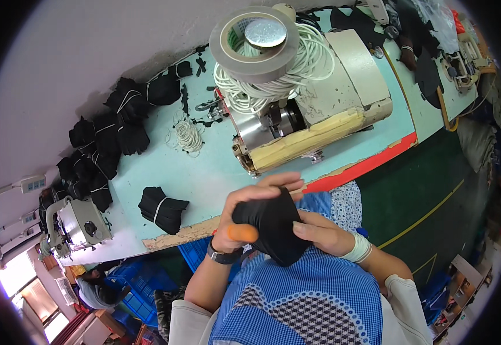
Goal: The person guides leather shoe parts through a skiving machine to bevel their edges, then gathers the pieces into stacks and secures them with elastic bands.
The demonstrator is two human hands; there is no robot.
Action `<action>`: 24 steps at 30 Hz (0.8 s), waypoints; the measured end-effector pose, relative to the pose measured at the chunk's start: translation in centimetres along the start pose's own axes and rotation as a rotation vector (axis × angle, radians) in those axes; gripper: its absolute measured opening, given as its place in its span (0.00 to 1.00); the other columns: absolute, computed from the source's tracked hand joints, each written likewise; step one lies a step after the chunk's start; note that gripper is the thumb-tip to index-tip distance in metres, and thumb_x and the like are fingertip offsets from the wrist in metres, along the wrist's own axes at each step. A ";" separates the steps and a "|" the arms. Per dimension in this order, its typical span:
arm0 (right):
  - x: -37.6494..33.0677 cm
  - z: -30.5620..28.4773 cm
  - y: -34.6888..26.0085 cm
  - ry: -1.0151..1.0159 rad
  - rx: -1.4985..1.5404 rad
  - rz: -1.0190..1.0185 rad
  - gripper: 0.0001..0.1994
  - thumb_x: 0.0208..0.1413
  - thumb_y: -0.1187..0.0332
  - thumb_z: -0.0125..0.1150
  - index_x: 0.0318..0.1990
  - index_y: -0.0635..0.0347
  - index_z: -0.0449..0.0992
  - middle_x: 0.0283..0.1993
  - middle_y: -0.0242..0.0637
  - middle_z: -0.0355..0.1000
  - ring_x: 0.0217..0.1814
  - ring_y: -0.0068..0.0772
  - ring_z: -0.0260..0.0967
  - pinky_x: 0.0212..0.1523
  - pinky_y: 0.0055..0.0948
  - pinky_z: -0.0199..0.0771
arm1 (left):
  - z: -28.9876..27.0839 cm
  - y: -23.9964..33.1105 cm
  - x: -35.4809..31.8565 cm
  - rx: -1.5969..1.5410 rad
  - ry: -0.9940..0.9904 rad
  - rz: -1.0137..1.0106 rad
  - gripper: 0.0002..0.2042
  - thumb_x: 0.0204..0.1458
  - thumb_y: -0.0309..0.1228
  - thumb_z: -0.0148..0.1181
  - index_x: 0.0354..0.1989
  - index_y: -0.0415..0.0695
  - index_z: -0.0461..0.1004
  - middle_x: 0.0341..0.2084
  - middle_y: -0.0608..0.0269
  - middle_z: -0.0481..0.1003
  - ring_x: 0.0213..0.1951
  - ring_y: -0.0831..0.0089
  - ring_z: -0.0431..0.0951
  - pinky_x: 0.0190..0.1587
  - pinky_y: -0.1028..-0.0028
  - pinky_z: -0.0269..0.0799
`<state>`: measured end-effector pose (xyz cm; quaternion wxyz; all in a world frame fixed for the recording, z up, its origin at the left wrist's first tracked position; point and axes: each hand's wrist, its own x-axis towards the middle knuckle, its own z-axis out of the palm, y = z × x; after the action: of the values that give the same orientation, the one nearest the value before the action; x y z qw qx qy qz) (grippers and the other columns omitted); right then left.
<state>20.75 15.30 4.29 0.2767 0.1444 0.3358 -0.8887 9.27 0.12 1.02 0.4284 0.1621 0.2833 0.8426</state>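
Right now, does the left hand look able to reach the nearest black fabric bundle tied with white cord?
Probably yes: the bundle lies nearby and the way looks free, though the left hand would first have to release the black layered fabric stack.

Here's the grey tape roll (254,72), up at the left end of the sewing machine (342,75), and there's green printing curving round the inside of its core! Part of that ring hides behind the silvery disc (266,33), and the lettering is so small and bent that no word comes clear. Now far to the left of the sewing machine, on the pale wall box (33,184), little dark marks show up, but they're blurred past reading. So, nothing legible!
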 end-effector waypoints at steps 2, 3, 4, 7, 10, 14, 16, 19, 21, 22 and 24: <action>0.5 -0.2 0.3 0.036 -0.104 0.037 0.27 0.66 0.54 0.48 0.60 0.72 0.62 0.51 0.42 0.71 0.53 0.28 0.69 0.55 0.26 0.68 | -1.0 0.5 0.2 -0.054 -0.062 -0.110 0.31 0.46 0.46 0.69 0.57 0.43 0.71 0.58 0.33 0.64 0.57 0.44 0.70 0.59 0.48 0.66; 0.5 -0.1 0.1 0.036 -0.098 0.037 0.27 0.66 0.54 0.48 0.60 0.72 0.62 0.51 0.42 0.71 0.53 0.28 0.69 0.55 0.26 0.68 | -2.0 0.5 0.2 -0.011 -0.080 -0.114 0.30 0.47 0.45 0.68 0.57 0.43 0.71 0.56 0.34 0.66 0.56 0.44 0.71 0.58 0.48 0.67; 0.3 0.1 -0.1 0.062 -0.065 -0.010 0.27 0.65 0.55 0.50 0.60 0.72 0.63 0.50 0.42 0.72 0.51 0.27 0.70 0.52 0.25 0.69 | -2.5 0.5 0.2 0.032 -0.099 -0.118 0.28 0.48 0.43 0.67 0.56 0.43 0.71 0.55 0.34 0.67 0.55 0.44 0.72 0.57 0.48 0.68; -0.1 -1.4 -0.9 0.072 -0.125 -0.021 0.27 0.62 0.59 0.54 0.61 0.71 0.62 0.47 0.41 0.73 0.47 0.25 0.72 0.47 0.24 0.72 | -2.0 1.4 0.6 0.054 0.111 -0.131 0.29 0.50 0.43 0.64 0.57 0.37 0.68 0.53 0.37 0.69 0.54 0.48 0.74 0.56 0.52 0.70; -0.2 -2.9 -0.8 0.132 -0.233 -0.126 0.28 0.57 0.66 0.59 0.62 0.72 0.63 0.46 0.41 0.74 0.45 0.25 0.72 0.45 0.22 0.73 | -1.9 4.6 2.4 0.165 0.158 -0.214 0.33 0.50 0.43 0.62 0.59 0.31 0.65 0.55 0.39 0.68 0.54 0.54 0.74 0.57 0.61 0.70; 0.5 -3.3 -0.8 0.336 -0.290 -0.214 0.23 0.56 0.71 0.61 0.57 0.74 0.68 0.48 0.43 0.74 0.49 0.23 0.71 0.50 0.24 0.73 | -1.8 7.1 5.4 0.506 -0.003 -0.360 0.28 0.54 0.41 0.61 0.57 0.31 0.67 0.48 0.49 0.75 0.50 0.66 0.76 0.50 0.74 0.71; 1.2 -3.7 -1.0 0.345 -0.305 -0.189 0.22 0.56 0.71 0.61 0.57 0.74 0.68 0.48 0.43 0.75 0.49 0.23 0.71 0.49 0.24 0.74 | -2.1 7.5 6.7 0.781 0.109 -0.836 0.17 0.59 0.34 0.57 0.49 0.32 0.72 0.37 0.59 0.77 0.38 0.78 0.76 0.41 0.78 0.71; 1.8 -3.9 -1.1 0.405 -0.154 -0.146 0.21 0.57 0.71 0.61 0.55 0.75 0.69 0.46 0.42 0.75 0.46 0.22 0.72 0.48 0.24 0.74 | -3.7 6.4 6.8 0.860 0.219 -0.807 0.11 0.61 0.31 0.56 0.42 0.34 0.75 0.31 0.68 0.77 0.30 0.86 0.71 0.33 0.82 0.68; 2.1 -4.2 -1.0 0.413 -0.152 -0.155 0.21 0.57 0.70 0.61 0.55 0.75 0.69 0.45 0.41 0.76 0.44 0.22 0.73 0.47 0.23 0.75 | -4.4 6.6 6.7 0.797 0.246 -0.787 0.12 0.61 0.31 0.55 0.45 0.33 0.75 0.33 0.66 0.78 0.32 0.86 0.73 0.35 0.83 0.70; 2.2 -4.3 -1.0 0.422 -0.159 -0.165 0.20 0.57 0.70 0.61 0.54 0.74 0.70 0.44 0.40 0.76 0.43 0.21 0.73 0.45 0.23 0.75 | -5.1 7.0 6.6 0.782 0.213 -0.803 0.12 0.61 0.30 0.55 0.46 0.33 0.75 0.34 0.66 0.78 0.33 0.86 0.74 0.36 0.84 0.70; 2.5 -4.7 -1.2 0.406 -0.148 -0.140 0.19 0.58 0.69 0.61 0.53 0.74 0.71 0.44 0.39 0.76 0.42 0.21 0.73 0.44 0.22 0.75 | -5.6 7.2 6.8 0.765 0.185 -0.824 0.12 0.61 0.29 0.56 0.46 0.33 0.75 0.36 0.65 0.78 0.35 0.86 0.74 0.37 0.84 0.71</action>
<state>18.35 18.19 0.34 0.1510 0.2757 0.4581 -0.8314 -2.10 0.32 1.24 0.6060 0.1073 0.6443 0.4540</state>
